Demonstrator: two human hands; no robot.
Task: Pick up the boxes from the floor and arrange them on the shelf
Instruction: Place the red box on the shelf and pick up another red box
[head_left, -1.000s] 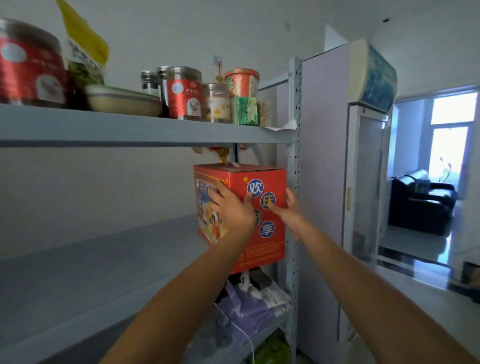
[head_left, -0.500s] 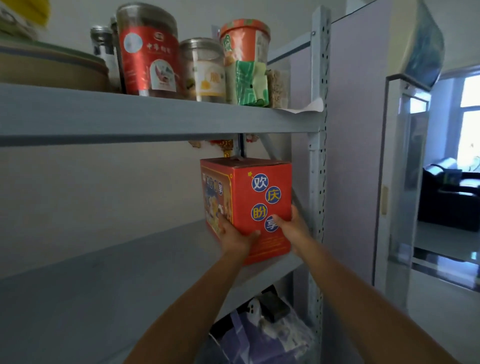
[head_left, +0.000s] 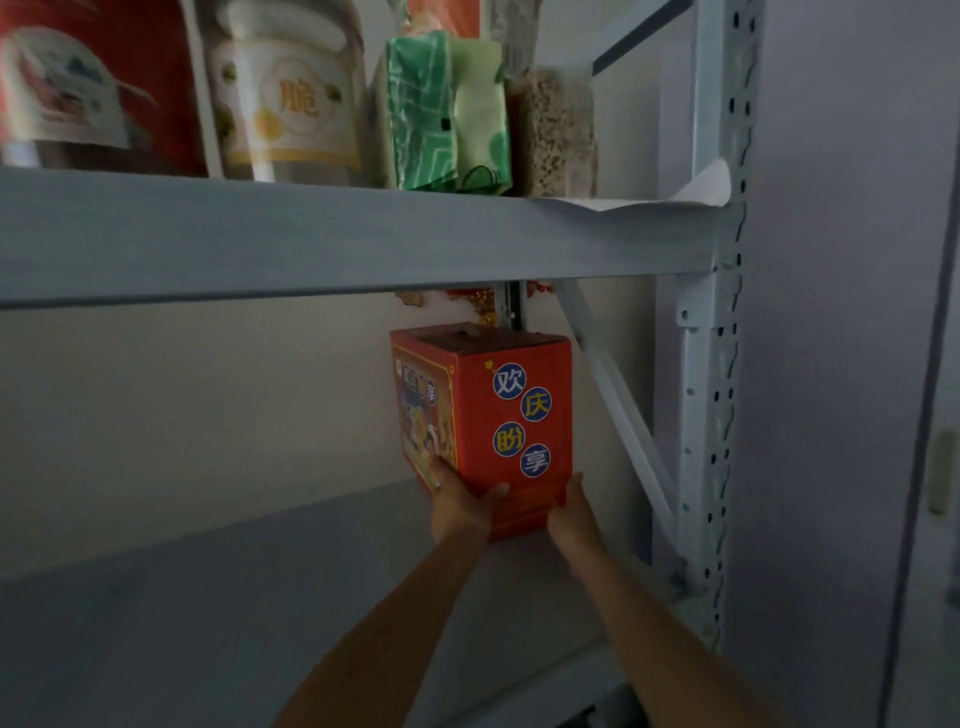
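Observation:
A red box (head_left: 488, 415) with blue round labels stands upright far back on the grey shelf board (head_left: 208, 597), close to the wall and the right rear of the rack. My left hand (head_left: 460, 506) grips its lower left corner, thumb on the front face. My right hand (head_left: 571, 512) holds the lower right edge, its fingers hidden behind the box. Whether the box's base rests fully on the board is hidden by my hands.
The upper shelf (head_left: 337, 234) just above carries jars (head_left: 285, 93), a green packet (head_left: 441, 109) and a grain bag (head_left: 556, 124). A diagonal brace (head_left: 618, 410) and the perforated upright (head_left: 711, 415) stand right of the box. A grey panel (head_left: 841, 312) lies beyond.
Both hands have pushed the box deeper onto the shelf toward the wall, sliding down to its lower corners. The camera has moved closer and tilted up.

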